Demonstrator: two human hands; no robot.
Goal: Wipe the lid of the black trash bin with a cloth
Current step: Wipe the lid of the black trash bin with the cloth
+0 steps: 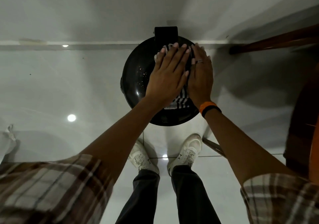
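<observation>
The round black trash bin lid (pixel 136 78) lies below me against the wall, glossy, with pale specks on its left side. A black-and-white striped cloth (pixel 180 101) is spread over the lid's right half. My left hand (pixel 168 73) presses flat on the cloth, fingers stretched toward the hinge. Beside it my right hand (pixel 201 75), with a ring and an orange-black wristband, also lies flat on the cloth. Most of the cloth is hidden under both palms.
A black hinge block (pixel 166 33) sits at the lid's far edge by the white wall. Dark wooden furniture (pixel 300 103) stands at the right. My white shoes (pixel 187 153) rest on the shiny tiled floor (pixel 69 85) just before the bin.
</observation>
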